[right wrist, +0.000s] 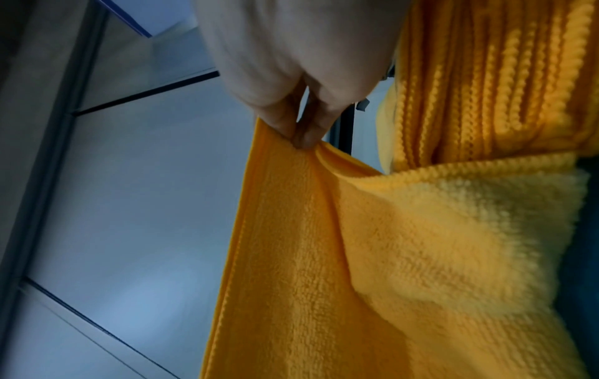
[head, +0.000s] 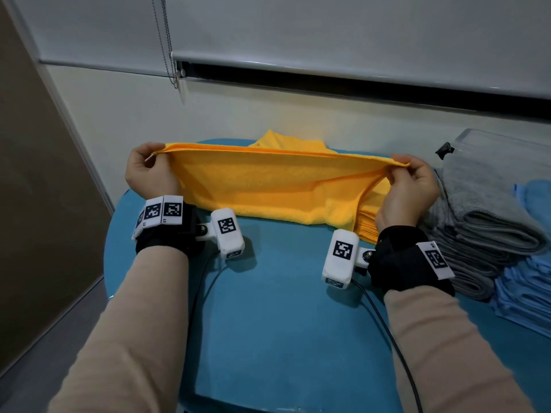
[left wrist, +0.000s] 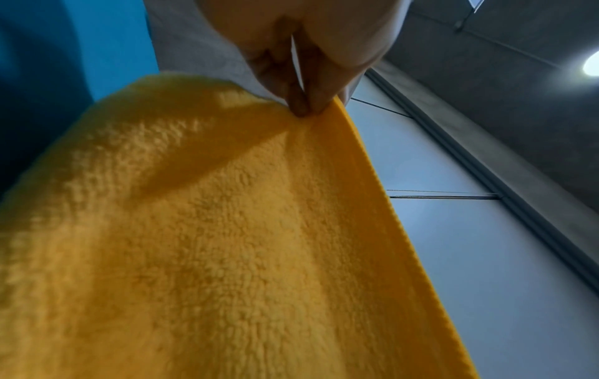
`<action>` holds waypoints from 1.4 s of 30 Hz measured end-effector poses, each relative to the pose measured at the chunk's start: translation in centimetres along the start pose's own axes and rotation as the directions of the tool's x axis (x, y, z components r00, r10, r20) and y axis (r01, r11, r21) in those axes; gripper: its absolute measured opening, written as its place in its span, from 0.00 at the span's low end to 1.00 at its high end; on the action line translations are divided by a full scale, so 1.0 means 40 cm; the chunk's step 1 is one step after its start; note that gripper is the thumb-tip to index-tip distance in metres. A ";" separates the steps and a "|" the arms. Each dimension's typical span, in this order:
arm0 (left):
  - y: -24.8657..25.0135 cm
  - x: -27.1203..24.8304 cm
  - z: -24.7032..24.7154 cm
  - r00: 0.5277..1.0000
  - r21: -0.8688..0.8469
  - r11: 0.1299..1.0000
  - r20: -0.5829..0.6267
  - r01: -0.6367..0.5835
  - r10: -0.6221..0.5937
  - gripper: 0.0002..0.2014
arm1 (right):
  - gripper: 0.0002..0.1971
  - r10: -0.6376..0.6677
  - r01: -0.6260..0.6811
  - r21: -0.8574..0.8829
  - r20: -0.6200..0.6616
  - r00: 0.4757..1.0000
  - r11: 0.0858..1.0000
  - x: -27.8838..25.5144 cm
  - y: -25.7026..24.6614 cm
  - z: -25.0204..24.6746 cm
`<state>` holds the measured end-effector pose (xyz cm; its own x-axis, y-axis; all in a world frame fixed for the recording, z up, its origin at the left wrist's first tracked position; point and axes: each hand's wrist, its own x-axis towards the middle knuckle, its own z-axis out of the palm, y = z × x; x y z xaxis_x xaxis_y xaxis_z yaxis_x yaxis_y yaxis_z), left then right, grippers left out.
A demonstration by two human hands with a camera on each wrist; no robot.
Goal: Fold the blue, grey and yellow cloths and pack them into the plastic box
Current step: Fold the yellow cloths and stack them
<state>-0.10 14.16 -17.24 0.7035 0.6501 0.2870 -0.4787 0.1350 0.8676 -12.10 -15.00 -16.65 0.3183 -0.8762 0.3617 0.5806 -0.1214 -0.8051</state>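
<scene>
A yellow cloth (head: 268,186) hangs stretched between my hands above the blue table (head: 283,308), its lower fold resting on the tabletop. My left hand (head: 152,162) pinches the cloth's top left corner, seen close in the left wrist view as the left hand (left wrist: 304,102) on the yellow cloth (left wrist: 227,230). My right hand (head: 408,177) pinches the top right corner; the right wrist view shows the right hand (right wrist: 301,138) on the yellow cloth (right wrist: 356,256). A stack of yellow cloths (head: 366,231) lies under the right end. The plastic box (head: 501,150) stands at the far right.
Folded grey cloths (head: 483,222) are piled to the right of my right hand, with a stack of blue cloths (head: 530,293) beyond them at the table's right edge. A wall and a blind with a hanging bead chain (head: 167,55) rise behind the table.
</scene>
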 end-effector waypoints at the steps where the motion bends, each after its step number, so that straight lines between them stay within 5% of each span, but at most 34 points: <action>1: -0.003 0.002 0.001 1.000 -0.035 0.999 -0.008 0.005 -0.005 0.18 | 0.18 0.002 -0.002 0.011 -0.013 1.000 1.000 0.002 0.000 0.000; 7: -0.024 0.016 0.007 0.999 -0.239 0.971 0.035 0.022 -0.014 0.19 | 0.18 0.042 -0.040 0.087 -0.026 0.999 0.995 0.003 -0.007 -0.002; 11: -0.016 0.014 0.010 0.971 -0.466 0.878 0.238 0.107 0.008 0.16 | 0.19 0.069 -0.077 0.182 0.054 0.996 0.980 -0.004 -0.031 0.000; 13: -0.004 -0.001 0.015 0.912 -0.517 0.832 0.408 0.201 0.034 0.17 | 0.19 0.047 -0.074 0.168 0.159 0.986 0.983 -0.015 -0.041 0.005; 16: 0.014 -0.046 0.032 0.748 -0.398 0.876 0.661 0.273 0.067 0.19 | 0.19 -0.006 0.000 0.018 0.371 0.929 1.000 -0.043 -0.052 0.021; 21: 0.021 -0.136 0.075 0.451 -0.147 0.957 0.892 0.250 0.019 0.15 | 0.13 -0.006 0.144 -0.149 0.674 0.738 0.978 -0.100 -0.057 0.058; 23: 0.025 -0.165 0.086 0.375 -0.108 0.965 0.927 0.239 0.011 0.13 | 0.10 0.023 0.165 -0.184 0.733 0.680 0.969 -0.123 -0.056 0.069; 28: 0.035 -0.196 0.092 0.300 -0.095 0.974 0.954 0.204 0.030 0.12 | 0.07 0.054 0.203 -0.217 0.798 0.600 0.955 -0.147 -0.052 0.080; 38: 0.036 -0.198 0.091 0.269 -0.146 0.953 0.960 0.267 0.072 0.12 | 0.11 0.096 0.139 -0.234 0.772 0.629 0.962 -0.148 -0.054 0.080; 42: 0.041 -0.205 0.089 0.137 -0.087 0.940 0.990 0.329 0.043 0.17 | 0.12 0.152 0.101 -0.278 0.754 0.640 0.955 -0.146 -0.052 0.077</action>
<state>-4.78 6.41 -16.72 0.5956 -0.6449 0.4790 -0.2645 0.4056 0.8750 -12.87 -8.20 -15.62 0.8564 -0.2275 0.4635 0.3787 -0.3335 -0.8633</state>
